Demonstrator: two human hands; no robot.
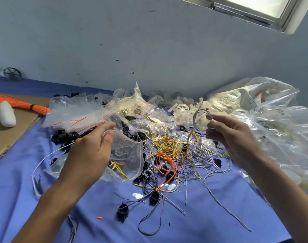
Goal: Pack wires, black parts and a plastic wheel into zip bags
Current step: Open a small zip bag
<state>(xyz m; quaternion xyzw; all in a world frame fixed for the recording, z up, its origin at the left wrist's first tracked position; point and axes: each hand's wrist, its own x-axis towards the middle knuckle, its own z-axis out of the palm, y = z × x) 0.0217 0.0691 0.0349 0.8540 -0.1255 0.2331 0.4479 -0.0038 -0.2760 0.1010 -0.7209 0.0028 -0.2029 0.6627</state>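
My left hand (92, 148) pinches the red-striped mouth of a small clear zip bag (127, 155) that hangs open to its right, with some wires inside. My right hand (232, 135) pinches a looped grey wire (199, 114) held above the table. Between my hands lies a tangle of yellow, grey and orange wires (169, 148). Black parts (155, 196) are scattered over the blue cloth. White plastic wheels (182, 107) are heaped by the wall.
A stack of empty zip bags (74, 111) lies at the back left over more black parts. A big crumpled plastic bag (265, 109) fills the right side. Cardboard (13, 134) with an orange wire bundle (21, 104) lies far left. A black wheel (12, 73) leans on the wall.
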